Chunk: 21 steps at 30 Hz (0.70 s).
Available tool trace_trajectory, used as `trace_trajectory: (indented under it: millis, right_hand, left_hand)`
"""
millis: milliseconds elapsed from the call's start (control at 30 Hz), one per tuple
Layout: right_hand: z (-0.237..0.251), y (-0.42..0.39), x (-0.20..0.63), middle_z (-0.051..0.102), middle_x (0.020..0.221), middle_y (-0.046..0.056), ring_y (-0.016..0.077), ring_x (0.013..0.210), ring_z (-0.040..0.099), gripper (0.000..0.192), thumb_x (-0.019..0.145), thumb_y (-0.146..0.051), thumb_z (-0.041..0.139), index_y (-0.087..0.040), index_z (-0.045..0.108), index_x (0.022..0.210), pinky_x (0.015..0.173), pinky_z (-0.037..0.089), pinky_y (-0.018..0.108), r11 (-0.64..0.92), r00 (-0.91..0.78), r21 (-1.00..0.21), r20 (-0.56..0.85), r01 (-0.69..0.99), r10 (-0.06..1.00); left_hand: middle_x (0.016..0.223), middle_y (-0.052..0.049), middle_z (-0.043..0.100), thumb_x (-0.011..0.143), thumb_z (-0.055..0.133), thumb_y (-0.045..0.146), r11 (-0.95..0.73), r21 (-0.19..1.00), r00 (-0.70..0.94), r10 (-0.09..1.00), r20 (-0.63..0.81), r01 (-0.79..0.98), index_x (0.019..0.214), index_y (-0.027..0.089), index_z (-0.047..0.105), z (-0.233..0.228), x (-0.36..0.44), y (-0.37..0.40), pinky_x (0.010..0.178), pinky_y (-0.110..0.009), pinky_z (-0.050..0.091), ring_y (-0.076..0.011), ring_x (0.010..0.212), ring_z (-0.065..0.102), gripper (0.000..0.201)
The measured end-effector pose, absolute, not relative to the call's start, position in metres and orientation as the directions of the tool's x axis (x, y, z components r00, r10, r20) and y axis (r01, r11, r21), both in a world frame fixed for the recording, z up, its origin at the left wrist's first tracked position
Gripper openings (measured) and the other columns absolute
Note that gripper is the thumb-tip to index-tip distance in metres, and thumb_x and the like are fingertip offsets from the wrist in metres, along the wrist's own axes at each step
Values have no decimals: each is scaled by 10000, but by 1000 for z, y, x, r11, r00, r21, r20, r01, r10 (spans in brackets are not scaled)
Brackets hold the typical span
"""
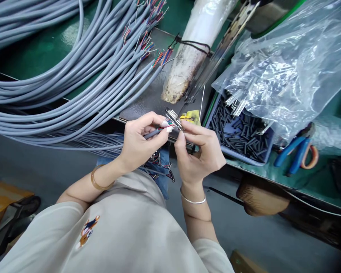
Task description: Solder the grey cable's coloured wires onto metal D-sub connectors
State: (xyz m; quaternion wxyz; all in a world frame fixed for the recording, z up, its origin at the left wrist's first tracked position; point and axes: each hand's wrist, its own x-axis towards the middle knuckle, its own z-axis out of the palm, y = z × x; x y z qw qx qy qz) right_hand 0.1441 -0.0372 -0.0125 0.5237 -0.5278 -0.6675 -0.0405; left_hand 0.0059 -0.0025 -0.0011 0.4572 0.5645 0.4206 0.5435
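Note:
My left hand [139,140] pinches the end of a grey cable [151,133] whose stripped coloured wires fan out at its fingertips. My right hand [199,149] grips a small metal multi-pin connector [173,117], held right against those wire ends. Both hands meet just in front of the bench edge, above my lap. A few short black tube pieces [159,159] lie on my lap under the hands.
A big bundle of grey cables [59,87] with stripped ends covers the bench's left. A blue tray [268,151] of black tube pieces sits right, under a clear plastic bag [287,64]. Blue-handled pliers [294,149] lie beyond. A plastic-wrapped soiled cylinder [187,57] stands behind.

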Motion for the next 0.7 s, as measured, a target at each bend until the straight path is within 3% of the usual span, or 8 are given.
trace_trajectory:
  millis: [333, 700]
  right_hand:
    - [-6, -26, 145, 801, 1021, 4, 174, 904, 783, 133, 889, -115, 714, -233, 659, 918, 796, 659, 332, 438, 93, -490, 739, 754, 667]
    - [-6, -30, 146, 794, 1076, 17, 174, 899, 782, 146, 891, -130, 694, -253, 617, 886, 765, 663, 323, 442, 55, -475, 726, 761, 685]
  left_hand:
    - [755, 4, 678, 803, 707, 124, -238, 971, 49, 970, 237, 22, 760, 165, 641, 3, 7, 5, 565, -160, 487, -65, 632, 609, 89]
    - [767, -19, 674, 791, 771, 212, -128, 991, 80, 989, 126, 33, 739, 165, 669, 8, 2, 7, 533, -176, 459, -91, 675, 608, 124]
